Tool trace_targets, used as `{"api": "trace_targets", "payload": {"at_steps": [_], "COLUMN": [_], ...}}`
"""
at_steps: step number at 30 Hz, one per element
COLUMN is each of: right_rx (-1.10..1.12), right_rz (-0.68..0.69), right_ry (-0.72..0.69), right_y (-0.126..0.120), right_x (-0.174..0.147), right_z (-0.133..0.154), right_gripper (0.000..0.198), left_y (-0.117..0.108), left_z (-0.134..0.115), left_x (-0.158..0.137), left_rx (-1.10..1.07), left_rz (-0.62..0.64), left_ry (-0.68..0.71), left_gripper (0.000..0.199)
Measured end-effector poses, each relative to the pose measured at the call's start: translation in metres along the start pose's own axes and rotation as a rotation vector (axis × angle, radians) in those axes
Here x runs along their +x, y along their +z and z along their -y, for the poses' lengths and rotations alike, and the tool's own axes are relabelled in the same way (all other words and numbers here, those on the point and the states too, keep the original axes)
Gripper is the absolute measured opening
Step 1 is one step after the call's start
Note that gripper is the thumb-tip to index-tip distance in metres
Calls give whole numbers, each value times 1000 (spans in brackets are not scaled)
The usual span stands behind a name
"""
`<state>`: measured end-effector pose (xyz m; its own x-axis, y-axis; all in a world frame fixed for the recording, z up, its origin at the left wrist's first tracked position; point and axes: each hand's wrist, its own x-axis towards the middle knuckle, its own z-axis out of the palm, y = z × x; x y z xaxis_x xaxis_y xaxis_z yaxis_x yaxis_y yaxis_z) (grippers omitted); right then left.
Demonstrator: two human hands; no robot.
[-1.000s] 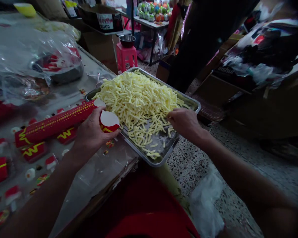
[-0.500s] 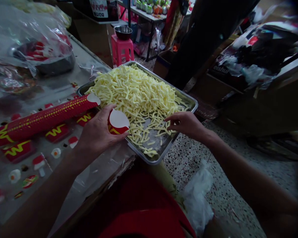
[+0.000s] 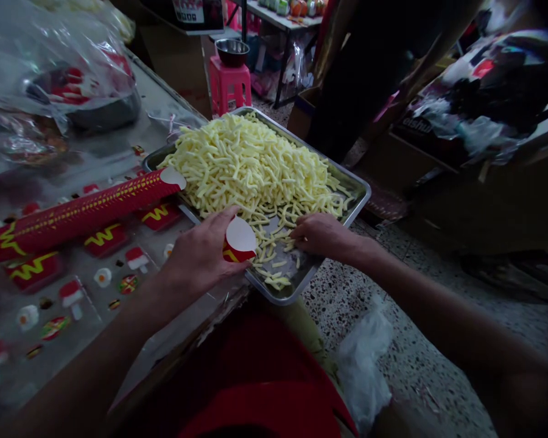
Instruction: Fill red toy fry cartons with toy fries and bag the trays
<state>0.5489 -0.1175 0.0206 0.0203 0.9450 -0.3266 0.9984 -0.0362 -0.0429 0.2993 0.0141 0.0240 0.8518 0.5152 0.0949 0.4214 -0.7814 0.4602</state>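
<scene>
Left hand (image 3: 205, 243): wrapped round one red carton (image 3: 241, 237), thumb one side, fingers the other, white inner face showing. Carton sits at the tray's near-left rim; contact with the rim can't be told.

Right hand (image 3: 319, 236): down among loose sticks (image 3: 276, 281) in the near right part of the tray (image 3: 304, 267), fingers bunched; can't tell if any stick is pinched.

Change: half a second ago the carton was further left and the right fingers hung looser and more apart. Now the fingers are drawn in and the gap between carton and right hand is smaller, so container and sticks look to be within easy reach of each other.

Counts: one tray, jutting past the table (image 3: 158, 100) edge. One pale yellow stick pile (image 3: 246, 164) in its far part, too many to count. One carton in hand. One long stack of nested cartons (image 3: 91, 210) left of the tray, too tight to count. Three red pieces with yellow zigzags (image 3: 104, 240) lying near the stack. At least three red-and-white popsicle shapes (image 3: 72, 295), near left, others maybe hidden. Far: one metal bowl (image 3: 232, 56) on one pink stool (image 3: 228, 82). Near right: one crumpled clear bag (image 3: 365, 365) on the floor.
</scene>
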Motion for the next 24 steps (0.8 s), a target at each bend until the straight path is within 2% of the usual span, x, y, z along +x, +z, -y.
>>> {"api": "trace_targets", "payload": {"at_steps": [5, 10, 13, 16, 18, 21, 24], "right_rx": [-126, 47, 106, 146, 220, 321, 215], "right_rz": [-114, -255, -368, -464, -496, -480, -414], "right_ry": [-5, -6, -59, -104, -62, 74, 144], "right_y": [11, 23, 21, 15, 9, -5, -27], "right_x": [3, -2, -10, -22, -28, -28, -14], "right_z": [12, -3, -6, -2, 3, 14, 28], "right_gripper": [12, 7, 7, 6, 8, 10, 8], "left_y": [5, -3, -5, 0, 5, 16, 25], "left_z": [-17, -13, -8, -11, -20, -37, -52], "left_x": [7, -1, -10, -14, -11, 7, 33], "left_rx": [105, 179, 200, 180, 174, 157, 100], "left_rz": [102, 147, 121, 77, 76, 118, 82], "left_ry": [-21, -69, -73, -45, -31, -3, 7], "left_gripper": [99, 96, 94, 95, 96, 92, 83]}}
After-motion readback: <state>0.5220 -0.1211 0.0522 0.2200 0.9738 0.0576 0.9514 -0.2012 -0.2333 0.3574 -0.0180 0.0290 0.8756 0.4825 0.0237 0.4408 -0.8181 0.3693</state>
